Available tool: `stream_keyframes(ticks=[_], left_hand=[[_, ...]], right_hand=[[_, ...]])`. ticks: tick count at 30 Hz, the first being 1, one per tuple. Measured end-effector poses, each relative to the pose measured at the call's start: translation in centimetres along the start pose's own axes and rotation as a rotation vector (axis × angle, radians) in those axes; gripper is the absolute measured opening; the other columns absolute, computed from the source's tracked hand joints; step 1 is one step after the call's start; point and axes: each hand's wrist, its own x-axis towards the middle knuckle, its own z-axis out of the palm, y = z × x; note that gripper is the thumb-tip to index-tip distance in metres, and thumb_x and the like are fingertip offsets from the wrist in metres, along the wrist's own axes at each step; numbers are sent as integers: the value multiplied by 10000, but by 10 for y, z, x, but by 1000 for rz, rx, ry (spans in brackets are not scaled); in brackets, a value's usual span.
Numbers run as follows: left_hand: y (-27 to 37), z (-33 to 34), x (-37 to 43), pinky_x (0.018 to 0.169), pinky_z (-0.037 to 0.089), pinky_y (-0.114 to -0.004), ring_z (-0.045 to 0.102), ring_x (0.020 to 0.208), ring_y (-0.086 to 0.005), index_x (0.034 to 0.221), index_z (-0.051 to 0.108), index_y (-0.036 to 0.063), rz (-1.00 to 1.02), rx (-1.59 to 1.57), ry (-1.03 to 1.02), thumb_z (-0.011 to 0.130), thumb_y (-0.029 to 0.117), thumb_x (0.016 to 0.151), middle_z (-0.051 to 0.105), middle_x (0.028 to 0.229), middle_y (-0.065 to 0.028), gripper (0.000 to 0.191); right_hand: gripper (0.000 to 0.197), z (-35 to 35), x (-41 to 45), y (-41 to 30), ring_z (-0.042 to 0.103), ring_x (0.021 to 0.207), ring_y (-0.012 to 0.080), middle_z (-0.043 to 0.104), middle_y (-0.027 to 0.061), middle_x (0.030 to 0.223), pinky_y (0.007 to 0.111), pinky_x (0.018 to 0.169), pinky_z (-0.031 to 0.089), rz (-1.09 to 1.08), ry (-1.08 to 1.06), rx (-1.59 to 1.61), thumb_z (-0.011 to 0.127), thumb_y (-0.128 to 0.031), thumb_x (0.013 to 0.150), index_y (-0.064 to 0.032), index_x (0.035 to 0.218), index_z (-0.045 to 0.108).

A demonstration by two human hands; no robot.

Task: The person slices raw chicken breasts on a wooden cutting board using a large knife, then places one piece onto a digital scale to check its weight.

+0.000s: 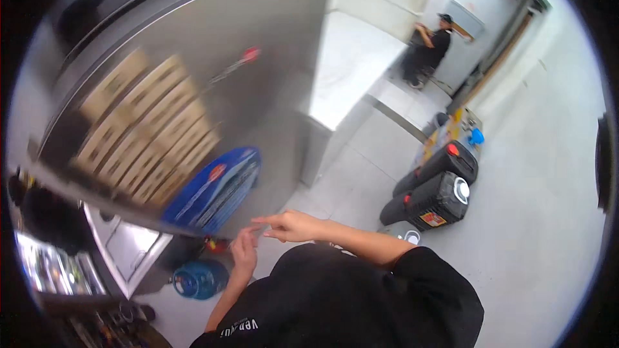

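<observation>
My left hand [245,249] is raised in front of my body with its fingers loosely bent, holding nothing. Close by, my right hand [290,227] points leftward, index finger and thumb extended, and it too is bare. The right fingertips come near the left ones; whether they touch is unclear. Just beyond the hands rises a tall stainless steel cabinet [280,87], blurred. On its face is a blue oval sticker [215,188] bearing writing. Tan cardboard boxes [150,130] appear in stacked rows on that face; I cannot tell if they are printed, reflected or behind glass.
Black plastic jerrycans [435,203] stand along the right wall [527,179]. A blue gas cylinder [200,279] is on the floor at lower left, near a white-framed panel [128,246]. A white counter [355,63] lies past the cabinet. Another person [430,50] sits by the far doorway.
</observation>
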Motion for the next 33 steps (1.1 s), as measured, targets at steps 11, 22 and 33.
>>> stream_keyframes(ticks=[11, 22, 33], left_hand=[[34, 358, 172, 492, 379, -300, 452, 469, -123, 874, 686, 12, 178, -33, -436, 417, 205, 1017, 474, 516, -48, 361], [59, 608, 381, 501, 410, -344, 532, 495, -204, 786, 684, 18, 487, 226, -521, 571, 188, 954, 582, 590, -125, 264], [52, 913, 674, 501, 401, -351, 519, 509, -223, 755, 675, 40, 637, 261, -615, 580, 161, 941, 568, 584, -91, 241]], right_hand=[[538, -240, -264, 165, 595, 530, 154, 612, 57, 600, 301, 583, 475, 407, 578, 80, 641, -415, 910, -135, 1358, 541], [309, -529, -256, 243, 551, 524, 210, 652, 81, 710, 366, 560, 450, -482, 382, 192, 660, -317, 909, -157, 1172, 682], [344, -779, -394, 478, 607, 558, 150, 633, 48, 590, 320, 555, 456, 698, 796, 282, 615, -391, 925, -103, 1078, 726]])
